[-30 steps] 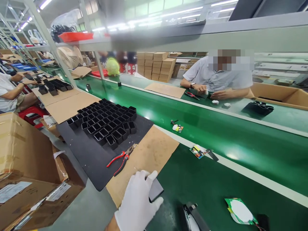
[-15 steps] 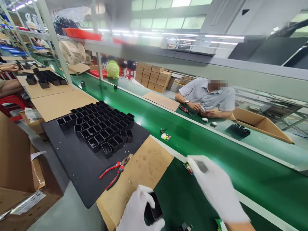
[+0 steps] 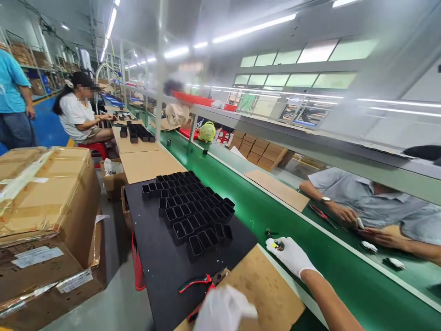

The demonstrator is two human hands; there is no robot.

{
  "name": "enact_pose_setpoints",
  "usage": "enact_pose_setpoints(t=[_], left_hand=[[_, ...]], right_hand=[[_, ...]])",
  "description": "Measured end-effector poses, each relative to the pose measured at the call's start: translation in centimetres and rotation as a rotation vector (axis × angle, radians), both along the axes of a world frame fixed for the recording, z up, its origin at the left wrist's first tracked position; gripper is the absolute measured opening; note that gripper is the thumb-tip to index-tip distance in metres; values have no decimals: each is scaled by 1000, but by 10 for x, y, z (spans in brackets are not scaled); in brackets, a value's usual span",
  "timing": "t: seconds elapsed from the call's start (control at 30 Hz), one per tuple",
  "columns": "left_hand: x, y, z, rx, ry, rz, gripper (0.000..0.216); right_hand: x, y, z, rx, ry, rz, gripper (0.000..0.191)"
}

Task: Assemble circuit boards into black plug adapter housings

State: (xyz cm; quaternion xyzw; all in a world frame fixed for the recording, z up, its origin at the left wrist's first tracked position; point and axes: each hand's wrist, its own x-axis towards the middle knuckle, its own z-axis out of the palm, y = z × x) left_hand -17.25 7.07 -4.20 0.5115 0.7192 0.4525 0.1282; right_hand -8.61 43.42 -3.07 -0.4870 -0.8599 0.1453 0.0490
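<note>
Your white-gloved right hand [image 3: 292, 255] has reached the small yellow-and-orange circuit board [image 3: 274, 245] right of the flat black mat [image 3: 165, 276], within grasp; I can't tell whether your fingers clamp it.

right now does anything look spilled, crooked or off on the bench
Slightly: small white specks dot the black mat, like stray debris, and red-handled pliers lie across its border with the cardboard sheet, partly behind the left hand.
</note>
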Motion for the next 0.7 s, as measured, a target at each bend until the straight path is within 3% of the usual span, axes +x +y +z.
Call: enact_pose_setpoints(t=[0.13, 0.27, 0.5, 0.7], left_hand=[[-80, 33, 38, -195, 271, 120, 33], [-127, 65, 52, -296, 469, 29, 28], [-121, 82, 47, -327, 540, 37, 18], [-117, 62, 83, -1, 317, 93, 9]], right_hand=[[-4, -2, 0, -79, 213, -107, 38], [6, -22, 19, -255, 602, -174, 40], [44, -70, 68, -557, 1160, -195, 48], [81, -116, 115, -604, 1414, -169, 51]])
